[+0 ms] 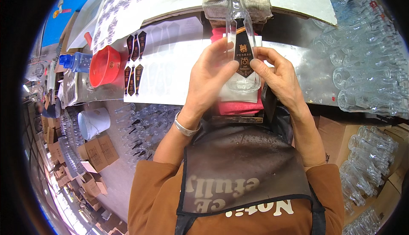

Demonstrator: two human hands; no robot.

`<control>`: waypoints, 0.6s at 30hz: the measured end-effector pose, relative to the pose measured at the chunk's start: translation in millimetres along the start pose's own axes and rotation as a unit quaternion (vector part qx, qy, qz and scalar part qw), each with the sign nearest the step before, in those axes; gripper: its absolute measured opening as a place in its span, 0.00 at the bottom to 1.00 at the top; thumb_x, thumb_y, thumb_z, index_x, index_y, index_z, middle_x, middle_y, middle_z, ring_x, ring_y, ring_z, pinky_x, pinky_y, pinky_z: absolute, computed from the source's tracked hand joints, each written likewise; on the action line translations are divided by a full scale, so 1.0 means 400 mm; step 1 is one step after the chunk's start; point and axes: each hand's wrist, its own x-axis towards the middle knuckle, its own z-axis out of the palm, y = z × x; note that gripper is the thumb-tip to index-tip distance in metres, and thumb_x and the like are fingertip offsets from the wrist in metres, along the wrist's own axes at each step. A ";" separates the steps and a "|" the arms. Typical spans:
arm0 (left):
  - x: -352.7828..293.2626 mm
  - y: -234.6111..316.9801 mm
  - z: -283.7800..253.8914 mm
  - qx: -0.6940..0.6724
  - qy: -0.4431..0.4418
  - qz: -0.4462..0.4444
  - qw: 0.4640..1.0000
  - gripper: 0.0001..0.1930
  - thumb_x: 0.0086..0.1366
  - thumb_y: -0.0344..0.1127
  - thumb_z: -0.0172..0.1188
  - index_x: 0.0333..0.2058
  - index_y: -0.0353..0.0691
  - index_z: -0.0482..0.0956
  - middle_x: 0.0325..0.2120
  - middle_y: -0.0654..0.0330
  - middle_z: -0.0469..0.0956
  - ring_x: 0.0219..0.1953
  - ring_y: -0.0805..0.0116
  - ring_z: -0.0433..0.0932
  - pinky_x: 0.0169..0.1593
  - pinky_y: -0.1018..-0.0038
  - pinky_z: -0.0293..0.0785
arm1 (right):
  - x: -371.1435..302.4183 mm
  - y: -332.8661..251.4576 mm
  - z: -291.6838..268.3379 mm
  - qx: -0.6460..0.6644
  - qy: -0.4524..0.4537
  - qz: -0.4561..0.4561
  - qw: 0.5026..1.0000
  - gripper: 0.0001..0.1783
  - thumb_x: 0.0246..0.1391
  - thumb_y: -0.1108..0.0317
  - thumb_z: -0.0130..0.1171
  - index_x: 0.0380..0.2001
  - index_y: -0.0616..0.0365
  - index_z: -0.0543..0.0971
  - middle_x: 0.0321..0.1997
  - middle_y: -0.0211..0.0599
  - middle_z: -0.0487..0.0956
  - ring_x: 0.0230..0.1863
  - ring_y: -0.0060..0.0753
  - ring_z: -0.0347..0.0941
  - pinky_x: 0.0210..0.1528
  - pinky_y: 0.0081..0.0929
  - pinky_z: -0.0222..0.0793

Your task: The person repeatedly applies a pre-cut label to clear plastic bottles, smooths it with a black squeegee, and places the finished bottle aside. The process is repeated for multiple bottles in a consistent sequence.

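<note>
A clear glass bottle [253, 83] lies on its back in front of me, its neck pointing away. On its front sits a black, tie-shaped label [244, 47] with gold-orange print. Around the bottle's left side curves my left hand [208, 73], its thumb by the label's edge. My right hand [279, 75] grips the right side, thumb on the label's lower right edge. Under the neck is a folded grey cloth [213, 8], and red cloth [240, 108] shows under the base. Left of the bottle lies a white backing sheet [170, 71] with several black labels [135, 64] at its left end.
Many clear bottles [362, 73] lie stacked on the metal bench at right, with more in a carton [362, 158] below. A red plastic scoop [104, 66] and a blue-capped jug [81, 61] stand at left. A patterned sheet [117, 17] covers the far-left tabletop. A white bucket [93, 122] is lower left.
</note>
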 end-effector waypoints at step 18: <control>-0.007 -0.004 0.004 -0.017 0.006 0.001 1.000 0.31 0.64 0.25 0.64 0.64 0.29 0.64 0.58 0.50 0.72 0.59 0.63 0.73 0.60 0.68 0.73 | 0.026 0.014 -0.047 0.091 -0.033 0.045 0.994 0.22 0.65 0.60 0.59 0.52 0.69 0.77 0.43 0.42 0.84 0.30 0.21 0.78 0.33 0.20 0.74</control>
